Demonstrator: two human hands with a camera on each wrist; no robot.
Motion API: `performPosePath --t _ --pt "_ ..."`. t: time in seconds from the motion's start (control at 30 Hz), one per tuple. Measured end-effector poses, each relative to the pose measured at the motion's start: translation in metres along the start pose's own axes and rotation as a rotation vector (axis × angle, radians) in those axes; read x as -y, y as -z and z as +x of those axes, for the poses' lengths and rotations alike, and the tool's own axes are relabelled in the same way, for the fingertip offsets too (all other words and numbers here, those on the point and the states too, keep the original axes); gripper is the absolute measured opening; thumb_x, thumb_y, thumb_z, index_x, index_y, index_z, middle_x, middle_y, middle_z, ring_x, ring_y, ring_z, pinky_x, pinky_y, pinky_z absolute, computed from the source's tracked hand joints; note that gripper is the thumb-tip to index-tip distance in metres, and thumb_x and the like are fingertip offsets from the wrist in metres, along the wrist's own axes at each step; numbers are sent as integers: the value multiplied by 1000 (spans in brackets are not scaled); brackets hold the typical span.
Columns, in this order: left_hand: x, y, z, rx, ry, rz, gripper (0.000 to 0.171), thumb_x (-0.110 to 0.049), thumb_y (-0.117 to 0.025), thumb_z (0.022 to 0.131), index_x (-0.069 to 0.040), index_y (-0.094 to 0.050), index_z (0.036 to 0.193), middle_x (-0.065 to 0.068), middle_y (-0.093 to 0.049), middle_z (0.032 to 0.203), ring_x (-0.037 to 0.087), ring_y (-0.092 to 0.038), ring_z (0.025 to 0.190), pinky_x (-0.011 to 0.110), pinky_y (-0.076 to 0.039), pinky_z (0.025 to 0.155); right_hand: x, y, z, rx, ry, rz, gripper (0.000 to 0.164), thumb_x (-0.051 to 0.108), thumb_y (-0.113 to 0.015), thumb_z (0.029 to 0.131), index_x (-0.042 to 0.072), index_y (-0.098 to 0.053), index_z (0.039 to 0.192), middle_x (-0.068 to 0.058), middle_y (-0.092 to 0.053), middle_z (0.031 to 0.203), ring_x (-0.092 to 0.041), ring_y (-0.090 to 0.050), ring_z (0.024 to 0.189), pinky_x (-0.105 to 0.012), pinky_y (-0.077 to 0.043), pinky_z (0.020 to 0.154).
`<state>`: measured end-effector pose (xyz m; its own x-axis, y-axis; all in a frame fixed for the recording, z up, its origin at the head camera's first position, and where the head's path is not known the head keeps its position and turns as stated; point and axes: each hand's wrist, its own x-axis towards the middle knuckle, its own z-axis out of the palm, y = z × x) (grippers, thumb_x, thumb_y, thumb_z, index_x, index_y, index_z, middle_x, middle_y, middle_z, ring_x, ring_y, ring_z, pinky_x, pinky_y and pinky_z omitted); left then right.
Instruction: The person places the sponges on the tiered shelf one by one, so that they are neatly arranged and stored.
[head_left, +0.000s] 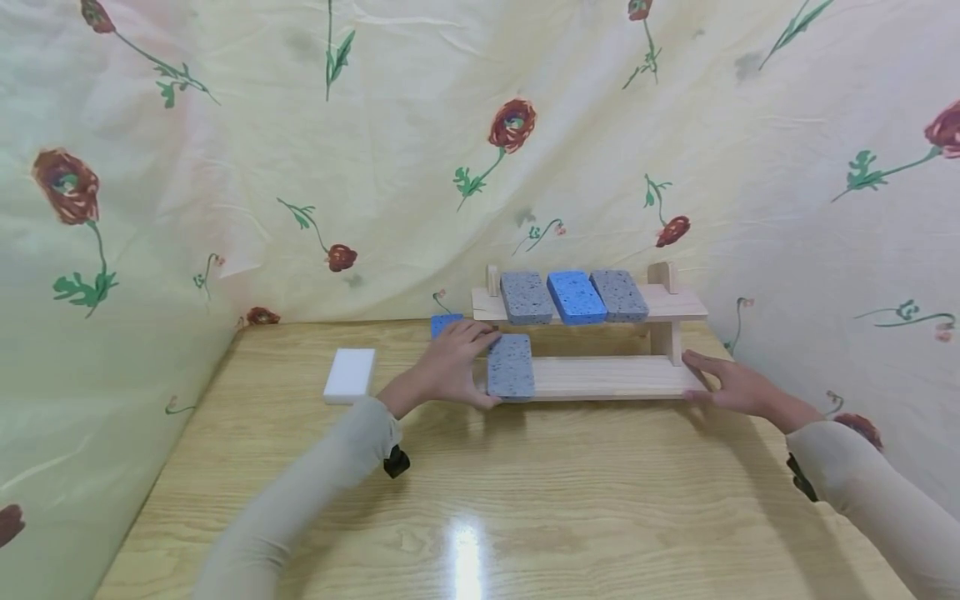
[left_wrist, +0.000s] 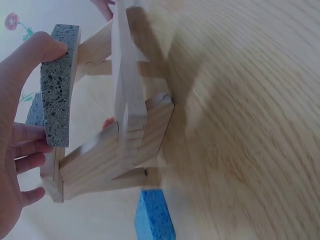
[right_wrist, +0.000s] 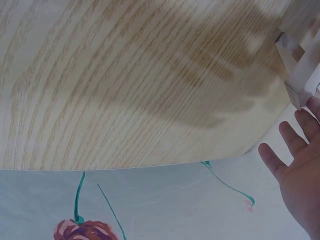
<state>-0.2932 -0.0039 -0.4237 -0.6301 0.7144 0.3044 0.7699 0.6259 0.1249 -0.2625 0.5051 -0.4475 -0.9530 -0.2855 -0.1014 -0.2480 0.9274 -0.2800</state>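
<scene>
My left hand point(head_left: 453, 363) pinches a grey speckled sponge point(left_wrist: 59, 92) between thumb and fingers. In the head view this sponge covers the left part of the lower board of a two-tier wooden rack point(head_left: 607, 377); in the left wrist view a gap separates it from that board. A grey sponge point(head_left: 526, 297), a blue sponge point(head_left: 577, 297) and another grey sponge point(head_left: 618, 296) lie on the upper board. At the rack's right end, my right hand point(head_left: 738, 387) touches the lower board, fingers fairly straight and spread in the right wrist view.
Beyond my left hand another blue sponge point(head_left: 446, 322) lies on the wood-grain table point(head_left: 570, 492), partly hidden. A white block point(head_left: 350, 375) lies left of that hand. Flowered cloth point(head_left: 405, 158) hangs behind the table and at both sides.
</scene>
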Motion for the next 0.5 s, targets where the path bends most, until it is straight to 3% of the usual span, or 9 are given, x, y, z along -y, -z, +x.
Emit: performPosePath --t 0.5 --pt "-27 -10 24 9 -14 48 109 -71 -77 70 -10 -45 154 8 -51 151 26 -44 142 47 -33 121 3 1 0 13 -7 -7 88 45 -70 94 -10 -35 153 -35 -35 156 -59 -35 140 -71 -34 108"
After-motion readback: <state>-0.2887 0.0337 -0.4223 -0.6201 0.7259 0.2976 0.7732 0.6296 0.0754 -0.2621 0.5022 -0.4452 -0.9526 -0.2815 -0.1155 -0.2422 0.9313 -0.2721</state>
